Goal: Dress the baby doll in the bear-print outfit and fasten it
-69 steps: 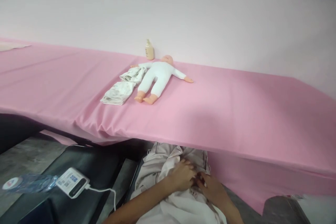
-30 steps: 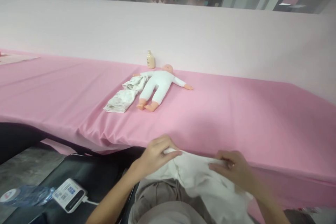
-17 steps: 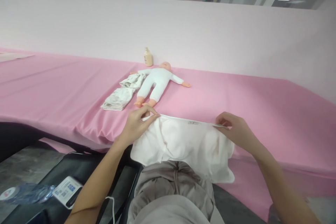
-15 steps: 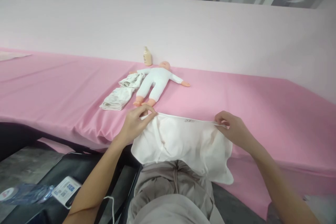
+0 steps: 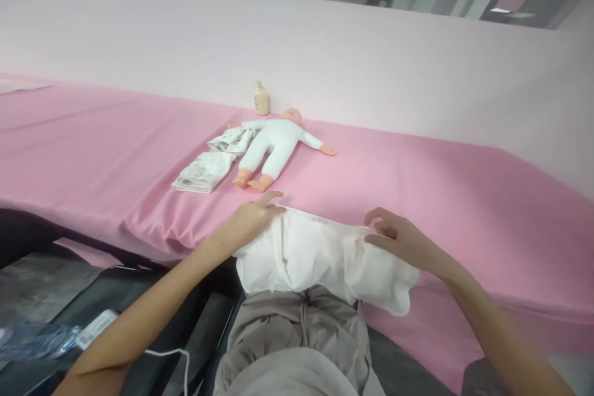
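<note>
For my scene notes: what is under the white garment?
The white garment covers pink tablecloth at its far half; its near half hangs over the grey lap. Anything between is hidden.

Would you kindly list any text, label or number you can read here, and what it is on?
Nothing can be read.
Tag on the white garment: too small.
Label on the bottle: too small.
Label on the white device: blurred.

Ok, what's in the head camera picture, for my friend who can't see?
A person's left hand and right hand rest on a white garment at the near edge of a pink-covered table. Farther back lie a baby doll in white, folded cloths beside it and a small bottle.
</note>
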Demonstrator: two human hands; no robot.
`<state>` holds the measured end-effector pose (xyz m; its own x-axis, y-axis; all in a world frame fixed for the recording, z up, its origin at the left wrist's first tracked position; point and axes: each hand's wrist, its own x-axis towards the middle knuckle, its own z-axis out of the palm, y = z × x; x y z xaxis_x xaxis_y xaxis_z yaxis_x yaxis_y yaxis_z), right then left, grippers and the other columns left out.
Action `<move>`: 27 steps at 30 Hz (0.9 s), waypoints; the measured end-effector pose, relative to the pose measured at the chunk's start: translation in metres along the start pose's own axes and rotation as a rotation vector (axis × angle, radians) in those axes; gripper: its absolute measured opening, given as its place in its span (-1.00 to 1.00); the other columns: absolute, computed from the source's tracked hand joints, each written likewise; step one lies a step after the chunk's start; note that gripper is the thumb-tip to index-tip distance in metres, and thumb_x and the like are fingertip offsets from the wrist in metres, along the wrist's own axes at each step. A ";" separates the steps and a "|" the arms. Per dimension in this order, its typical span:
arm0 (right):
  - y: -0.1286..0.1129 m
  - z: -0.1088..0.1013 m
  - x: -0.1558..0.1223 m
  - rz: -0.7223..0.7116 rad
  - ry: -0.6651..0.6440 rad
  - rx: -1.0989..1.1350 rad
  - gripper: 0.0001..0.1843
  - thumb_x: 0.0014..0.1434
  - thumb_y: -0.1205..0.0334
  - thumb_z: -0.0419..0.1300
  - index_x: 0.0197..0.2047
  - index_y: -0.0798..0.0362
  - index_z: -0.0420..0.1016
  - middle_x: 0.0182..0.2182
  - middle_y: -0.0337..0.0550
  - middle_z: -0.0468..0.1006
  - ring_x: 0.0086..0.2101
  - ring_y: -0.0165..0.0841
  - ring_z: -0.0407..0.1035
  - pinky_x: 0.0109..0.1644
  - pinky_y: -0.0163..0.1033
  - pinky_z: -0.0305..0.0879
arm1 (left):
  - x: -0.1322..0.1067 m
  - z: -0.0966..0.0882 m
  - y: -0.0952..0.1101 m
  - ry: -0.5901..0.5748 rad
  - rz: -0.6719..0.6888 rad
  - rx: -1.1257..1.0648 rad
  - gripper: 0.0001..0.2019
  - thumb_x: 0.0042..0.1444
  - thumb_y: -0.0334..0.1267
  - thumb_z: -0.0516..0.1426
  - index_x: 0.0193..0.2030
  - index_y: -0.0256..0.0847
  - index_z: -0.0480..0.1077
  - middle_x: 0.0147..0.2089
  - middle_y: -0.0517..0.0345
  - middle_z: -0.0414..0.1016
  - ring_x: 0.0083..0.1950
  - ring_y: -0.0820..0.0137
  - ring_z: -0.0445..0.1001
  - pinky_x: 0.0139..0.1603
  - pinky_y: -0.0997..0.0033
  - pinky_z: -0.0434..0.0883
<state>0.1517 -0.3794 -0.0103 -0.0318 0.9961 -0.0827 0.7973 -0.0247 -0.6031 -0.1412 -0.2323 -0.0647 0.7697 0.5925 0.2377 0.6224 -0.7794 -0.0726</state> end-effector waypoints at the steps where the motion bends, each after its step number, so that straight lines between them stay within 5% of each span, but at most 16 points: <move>1: -0.002 0.000 -0.001 -0.034 -0.050 -0.019 -0.78 0.22 0.05 -0.01 -0.15 -0.08 0.34 -0.58 -0.37 0.23 -0.55 -0.47 0.12 -0.47 -0.36 0.06 | 0.001 -0.002 0.000 -0.035 0.002 0.002 -0.59 0.07 -0.54 -0.03 -0.02 -0.15 0.45 0.23 0.00 0.27 -0.31 0.41 0.50 -0.34 0.43 0.39; 6: -0.002 0.012 0.005 -0.099 -0.122 -0.546 -0.57 0.14 0.50 -0.14 -0.20 -0.01 0.50 -0.34 -0.16 0.50 -0.44 -0.41 0.35 -0.39 -0.31 0.15 | 0.002 -0.012 0.002 -0.112 -0.008 -0.224 -0.60 0.19 -0.44 -0.11 0.12 -0.28 0.33 0.02 -0.08 0.46 -0.05 0.25 0.48 -0.04 0.29 0.40; 10: -0.005 0.018 -0.001 -0.144 -0.070 -0.688 -0.58 0.11 0.50 -0.10 -0.16 0.00 0.50 -0.39 -0.16 0.53 -0.46 -0.39 0.39 -0.44 -0.32 0.15 | -0.010 -0.021 0.002 -0.236 0.028 -0.601 -0.57 0.26 -0.31 -0.14 0.23 -0.26 0.23 0.15 -0.05 0.38 0.12 0.28 0.38 0.09 0.31 0.33; 13: -0.011 0.015 -0.016 -0.225 0.020 -0.629 -0.57 0.15 0.46 -0.11 -0.08 -0.03 0.46 -0.41 -0.21 0.56 -0.45 -0.38 0.41 -0.42 -0.32 0.19 | -0.020 -0.025 0.002 -0.365 0.096 -0.827 -0.54 0.23 -0.36 -0.13 0.26 -0.21 0.19 0.07 0.03 0.45 -0.01 0.39 0.45 -0.02 0.43 0.40; 15: -0.012 0.014 -0.026 -0.295 0.041 -0.604 -0.56 0.16 0.46 -0.12 -0.05 -0.04 0.44 -0.42 -0.23 0.56 -0.47 -0.40 0.41 -0.43 -0.34 0.18 | -0.025 -0.023 0.004 -0.317 0.111 -0.805 -0.54 0.21 -0.41 -0.12 0.25 -0.19 0.20 0.00 0.06 0.48 -0.07 0.42 0.47 -0.05 0.43 0.40; 21: 0.009 0.022 -0.035 -0.513 0.231 -0.751 -0.70 0.15 0.46 -0.01 -0.18 0.05 0.50 -0.54 -0.19 0.51 -0.52 -0.41 0.38 -0.46 -0.35 0.17 | -0.029 -0.011 0.010 0.109 0.352 -0.226 -0.69 0.24 -0.38 -0.07 0.02 -0.27 0.40 -0.15 -0.02 0.55 -0.07 0.30 0.45 -0.02 0.26 0.32; 24: 0.015 0.018 -0.034 -0.541 0.287 -0.714 -0.68 0.11 0.48 -0.01 -0.25 0.04 0.53 -0.53 -0.17 0.53 -0.51 -0.40 0.40 -0.45 -0.35 0.24 | -0.032 -0.020 0.014 0.147 0.455 -0.112 -0.73 0.21 -0.39 -0.04 -0.07 -0.28 0.43 -0.27 -0.01 0.53 -0.17 0.28 0.44 -0.13 0.26 0.32; 27: 0.003 0.009 -0.040 -0.515 0.256 -0.490 -0.65 0.12 0.44 -0.06 -0.34 -0.01 0.55 -0.24 -0.11 0.59 -0.32 -0.35 0.48 -0.34 -0.31 0.37 | -0.041 -0.044 0.025 0.103 0.501 -0.277 -0.80 0.12 -0.39 0.02 -0.26 -0.25 0.47 -0.20 -0.05 0.48 -0.15 0.27 0.40 -0.10 0.23 0.34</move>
<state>0.1499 -0.4205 -0.0165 -0.3795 0.8618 0.3367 0.8983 0.4303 -0.0887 -0.1635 -0.2846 -0.0333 0.9341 0.1258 0.3340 0.1150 -0.9920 0.0521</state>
